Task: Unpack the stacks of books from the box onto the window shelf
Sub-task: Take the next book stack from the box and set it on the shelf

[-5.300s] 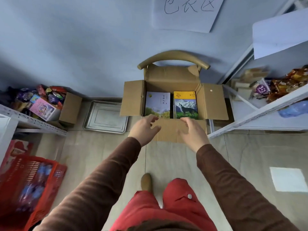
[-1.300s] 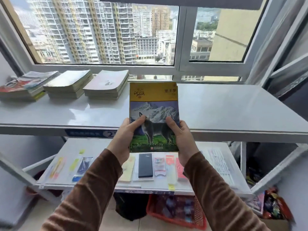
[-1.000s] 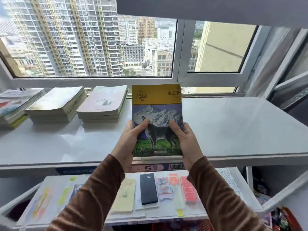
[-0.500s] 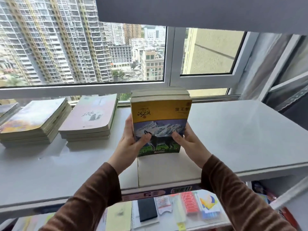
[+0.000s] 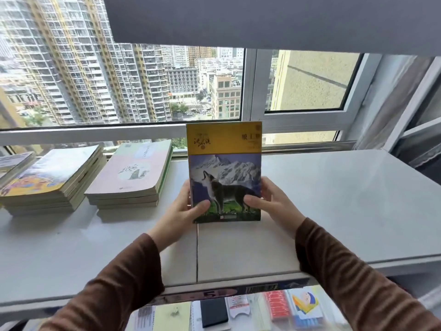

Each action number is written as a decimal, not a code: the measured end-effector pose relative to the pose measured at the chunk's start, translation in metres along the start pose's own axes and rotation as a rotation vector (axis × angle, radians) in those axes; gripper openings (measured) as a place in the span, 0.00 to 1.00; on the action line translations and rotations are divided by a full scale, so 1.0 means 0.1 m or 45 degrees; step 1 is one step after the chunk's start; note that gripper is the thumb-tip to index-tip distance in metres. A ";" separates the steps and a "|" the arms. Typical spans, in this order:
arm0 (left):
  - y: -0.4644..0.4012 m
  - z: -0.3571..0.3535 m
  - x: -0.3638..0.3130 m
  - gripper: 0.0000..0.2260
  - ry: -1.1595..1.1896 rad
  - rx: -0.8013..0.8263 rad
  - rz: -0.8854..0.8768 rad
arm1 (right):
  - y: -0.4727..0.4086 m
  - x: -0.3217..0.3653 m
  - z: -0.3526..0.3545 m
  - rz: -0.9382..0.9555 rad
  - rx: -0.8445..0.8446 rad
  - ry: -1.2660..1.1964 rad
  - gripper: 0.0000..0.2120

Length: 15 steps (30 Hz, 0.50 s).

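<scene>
Books with the wolf cover (image 5: 224,173) are held over the window shelf (image 5: 334,199) by left hand (image 5: 183,211) and right hand (image 5: 272,201), thumbs pinching the cover, probably for lowering at 3 o'clock of the pink stack (image 5: 133,177).

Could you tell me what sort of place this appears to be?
Probably a small shop or stockroom high in a city building: book stacks on a window shelf, stationery displayed below, tower blocks outside.
</scene>
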<state>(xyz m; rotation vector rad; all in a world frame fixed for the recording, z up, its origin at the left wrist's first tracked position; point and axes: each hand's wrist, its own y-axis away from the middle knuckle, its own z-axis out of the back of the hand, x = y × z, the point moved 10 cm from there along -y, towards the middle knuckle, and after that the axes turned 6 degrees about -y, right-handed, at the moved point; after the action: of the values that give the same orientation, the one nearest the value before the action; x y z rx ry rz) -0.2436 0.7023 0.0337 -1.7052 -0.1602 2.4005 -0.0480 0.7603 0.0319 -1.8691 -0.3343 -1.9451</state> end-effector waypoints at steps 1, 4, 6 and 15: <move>-0.08 0.05 0.03 0.25 0.069 -0.003 0.062 | -0.09 -0.03 -0.01 -0.069 -0.023 -0.103 0.27; -0.31 0.20 0.19 0.14 0.223 -0.037 0.327 | -0.36 -0.15 -0.07 -0.279 -0.131 -0.368 0.26; -0.41 0.29 0.30 0.08 0.256 -0.103 0.464 | -0.53 -0.21 -0.13 -0.383 -0.177 -0.415 0.21; -0.51 0.43 0.46 0.12 0.354 -0.241 0.461 | -0.85 -0.38 -0.24 -0.699 -0.200 -0.397 0.06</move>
<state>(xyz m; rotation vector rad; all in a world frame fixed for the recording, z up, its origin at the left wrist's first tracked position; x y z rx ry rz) -0.2936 0.7626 0.0158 -2.3094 -0.0404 2.4104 -0.1081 0.8292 0.0024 -2.3783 -0.8930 -2.0451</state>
